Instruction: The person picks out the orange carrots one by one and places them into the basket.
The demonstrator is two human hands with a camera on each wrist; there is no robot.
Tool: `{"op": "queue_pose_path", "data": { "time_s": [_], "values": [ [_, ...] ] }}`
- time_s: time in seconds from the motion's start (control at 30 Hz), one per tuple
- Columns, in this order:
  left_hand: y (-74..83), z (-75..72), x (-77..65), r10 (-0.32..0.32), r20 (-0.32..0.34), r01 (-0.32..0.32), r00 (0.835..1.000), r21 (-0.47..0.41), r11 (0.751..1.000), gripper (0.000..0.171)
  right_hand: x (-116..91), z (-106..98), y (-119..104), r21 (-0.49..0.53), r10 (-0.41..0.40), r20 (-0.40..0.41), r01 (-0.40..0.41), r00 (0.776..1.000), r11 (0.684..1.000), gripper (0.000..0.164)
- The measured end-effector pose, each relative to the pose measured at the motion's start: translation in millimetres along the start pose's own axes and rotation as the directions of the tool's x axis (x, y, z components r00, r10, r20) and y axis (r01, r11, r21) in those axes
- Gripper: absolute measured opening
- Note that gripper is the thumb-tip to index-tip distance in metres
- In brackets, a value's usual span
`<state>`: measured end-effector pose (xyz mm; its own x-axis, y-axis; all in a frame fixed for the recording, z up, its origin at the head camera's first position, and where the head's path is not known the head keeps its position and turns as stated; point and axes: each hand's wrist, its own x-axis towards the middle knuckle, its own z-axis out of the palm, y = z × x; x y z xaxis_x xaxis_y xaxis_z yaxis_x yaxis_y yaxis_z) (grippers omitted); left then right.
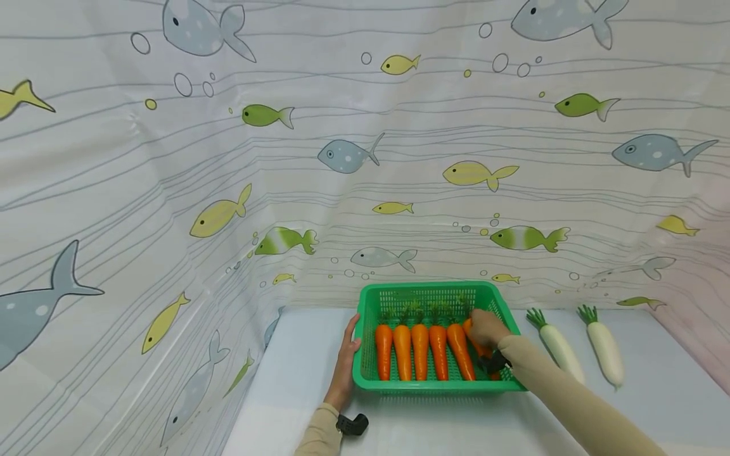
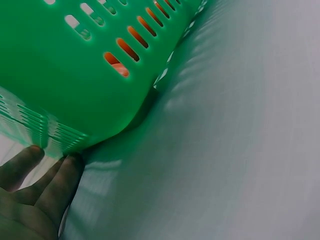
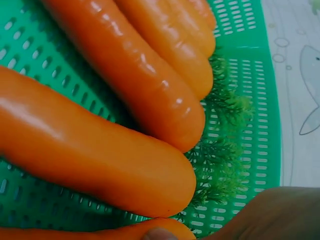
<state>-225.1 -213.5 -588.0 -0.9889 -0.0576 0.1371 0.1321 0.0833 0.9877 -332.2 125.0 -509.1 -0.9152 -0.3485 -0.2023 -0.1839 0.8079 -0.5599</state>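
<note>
A green plastic basket (image 1: 433, 386) holds a row of orange carrots (image 1: 420, 351) with green leafy tops (image 3: 220, 170) toward its far wall. My left hand (image 1: 342, 369) rests against the basket's left side; in the left wrist view its extended fingers (image 2: 62, 185) touch the slotted wall. Inside the right end of the basket, my right hand (image 1: 488, 328) grips the rightmost carrot (image 3: 90, 234). The thumb lies on that carrot near its leafy end, and the other fingers are hidden. Beside it lies another carrot (image 3: 100, 150), apart from the hand.
Two white radishes (image 1: 561, 350) with green tops lie on the white table (image 1: 296, 361) to the right of the basket. Behind the table hangs a fish-patterned sheet (image 1: 422, 234), which also runs along the left side.
</note>
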Motion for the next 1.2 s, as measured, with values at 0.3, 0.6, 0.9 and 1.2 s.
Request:
{"op": "queue_pose_path", "data": {
  "time_s": [0.3, 0.6, 0.9, 1.2],
  "values": [
    [-4.7, 0.1, 0.0, -0.006, -0.005, 0.006, 1.0, -0.002, 1.0, 0.059, -1.6, 2.9, -2.9, 0.01, 0.017, -0.012, -0.017, 1.0, 1.0, 0.033],
    [-3.6, -0.1, -0.1, 0.009, -0.004, -0.009, 1.0, 0.002, 1.0, 0.059, -2.4, 7.5, -5.7, -0.048, 0.007, -0.055, -0.01, 0.998, 0.999, 0.01],
    [-3.2, -1.4, -0.8, 0.028, -0.006, -0.028, 1.0, 0.032, 0.999, 0.059, -7.2, 5.8, -12.4, -0.111, 0.007, -0.06, -0.013, 0.998, 0.994, 0.011],
    [-4.2, -1.1, -0.1, 0.034, -0.005, -0.034, 0.999, 0.032, 0.999, 0.059, -12.6, 6.2, -11.6, -0.122, -0.023, -0.073, 0.013, 0.997, 0.992, 0.011]
  ]
}}
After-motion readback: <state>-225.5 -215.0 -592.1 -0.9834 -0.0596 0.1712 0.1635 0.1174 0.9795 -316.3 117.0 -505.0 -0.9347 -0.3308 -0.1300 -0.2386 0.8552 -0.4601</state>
